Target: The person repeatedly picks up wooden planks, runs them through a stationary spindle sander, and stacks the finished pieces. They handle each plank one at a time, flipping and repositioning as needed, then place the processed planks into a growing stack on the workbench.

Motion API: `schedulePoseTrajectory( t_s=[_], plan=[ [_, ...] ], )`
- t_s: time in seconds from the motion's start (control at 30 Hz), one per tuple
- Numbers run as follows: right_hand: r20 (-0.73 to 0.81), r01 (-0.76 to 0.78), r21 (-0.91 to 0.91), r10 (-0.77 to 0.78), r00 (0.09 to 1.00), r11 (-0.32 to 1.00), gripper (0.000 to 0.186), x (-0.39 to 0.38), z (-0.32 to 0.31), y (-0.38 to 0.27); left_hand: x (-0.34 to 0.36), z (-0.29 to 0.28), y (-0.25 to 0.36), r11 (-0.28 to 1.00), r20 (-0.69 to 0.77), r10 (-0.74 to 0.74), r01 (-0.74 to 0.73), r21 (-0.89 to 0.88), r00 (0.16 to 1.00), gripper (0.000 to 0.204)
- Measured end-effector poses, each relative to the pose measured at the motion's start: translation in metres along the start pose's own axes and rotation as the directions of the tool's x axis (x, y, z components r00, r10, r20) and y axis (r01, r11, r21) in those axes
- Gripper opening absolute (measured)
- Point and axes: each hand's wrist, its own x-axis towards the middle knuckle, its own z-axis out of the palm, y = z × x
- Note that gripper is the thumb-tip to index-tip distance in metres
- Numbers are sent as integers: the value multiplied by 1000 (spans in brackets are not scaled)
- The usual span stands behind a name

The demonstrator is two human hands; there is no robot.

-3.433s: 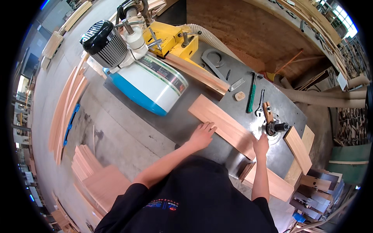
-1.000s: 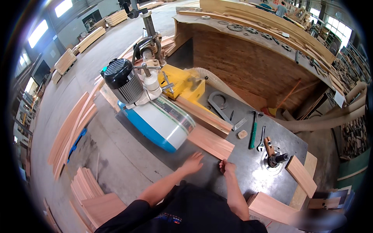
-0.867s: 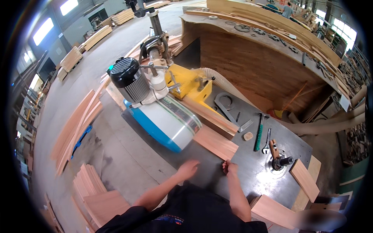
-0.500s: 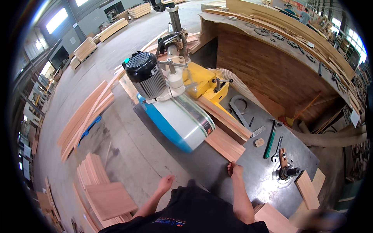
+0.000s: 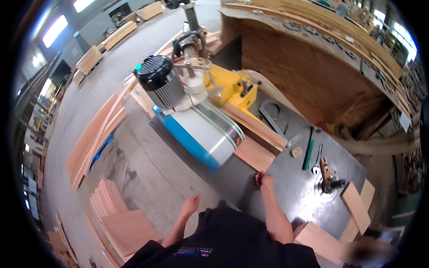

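Observation:
A flat reddish wooden board point(image 5: 254, 154) lies on the dark machine table, along the wooden fence point(image 5: 257, 127). Its far part is hidden under a blue and white power feeder point(image 5: 203, 134). At the board's near corner is my right hand point(image 5: 265, 179), its fingers curled and pinched against the end. My left hand point(image 5: 191, 205) hangs apart from the table's near-left edge, fingers loosely closed, with nothing visible in it. A black and grey motor point(image 5: 161, 82) stands on the feeder, beside a yellow bracket point(image 5: 230, 85).
On the table lie a green-handled hammer point(image 5: 309, 149), a wrench point(image 5: 317, 161), a small wood block point(image 5: 296, 152) and a spindle point(image 5: 331, 184). Boards point(image 5: 356, 205) rest at the right edge. Stacked boards point(image 5: 127, 228) stand at lower left. A ribbed hose point(image 5: 268, 87) runs behind the bracket.
The board has slid slightly farther under the feeder, and my right hand has moved forward with it. My left hand stays beside the table. The whole view has shifted a little.

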Motion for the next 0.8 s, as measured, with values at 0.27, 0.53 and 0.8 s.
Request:
schedulePoseTrajectory(
  t_s=[0.27,0.53,0.8],
  plan=[
    [-44,2,-47,-4,999,999,29,-20,28,-12,-2,8,-29,994,63,111,-110,-21,992,31],
    [49,105,-63,-102,994,992,35,-24,49,-7,-18,16,-68,995,126,57,-66,72,990,34],
    [225,623,-759,-823,522,188,21,-98,-89,12,-57,34,-126,897,236,-159,241,-372,959,29]
  ],
)
